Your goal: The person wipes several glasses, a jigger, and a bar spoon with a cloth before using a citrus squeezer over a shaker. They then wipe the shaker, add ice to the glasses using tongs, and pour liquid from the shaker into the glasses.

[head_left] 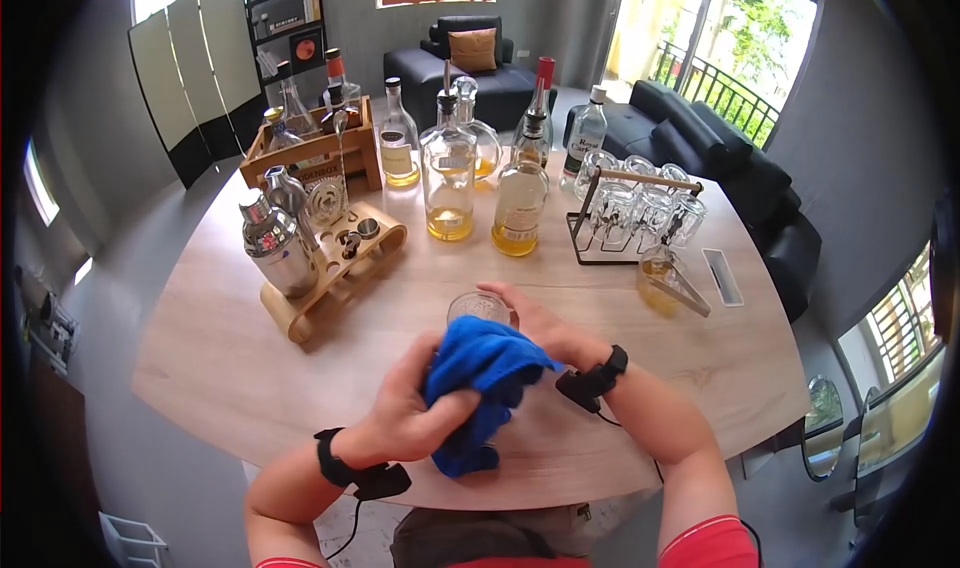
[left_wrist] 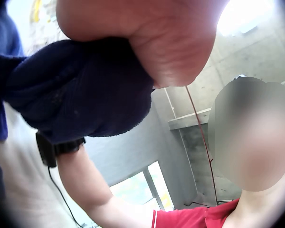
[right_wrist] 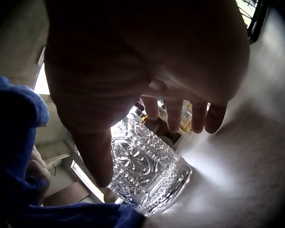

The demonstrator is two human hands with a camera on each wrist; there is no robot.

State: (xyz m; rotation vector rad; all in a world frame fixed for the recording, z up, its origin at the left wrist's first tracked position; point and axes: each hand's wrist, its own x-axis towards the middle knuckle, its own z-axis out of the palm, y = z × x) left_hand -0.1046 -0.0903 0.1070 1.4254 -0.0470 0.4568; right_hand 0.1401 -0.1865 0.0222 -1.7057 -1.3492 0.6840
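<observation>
A blue cloth (head_left: 485, 368) hangs bunched in my left hand (head_left: 405, 413), which grips it with the thumb across its near side. In the left wrist view the dark folds of the cloth (left_wrist: 85, 90) bulge out under the palm. Just beyond stands a clear glass (head_left: 475, 308) with a raised scroll pattern; the cloth hides its lower front in the head view. My right hand (head_left: 550, 333) holds the glass from the right. In the right wrist view its thumb lies along the near side of the patterned glass (right_wrist: 145, 164), and the fingers reach round behind.
At the left are a shaker (head_left: 275, 248) on a wooden bar stand (head_left: 385, 243) and a wooden crate (head_left: 365, 148) of bottles. Several liquor bottles (head_left: 447, 183) stand at the back. A rack (head_left: 610, 261) of glass mugs and a jar with tongs (head_left: 660, 283) occupy the right.
</observation>
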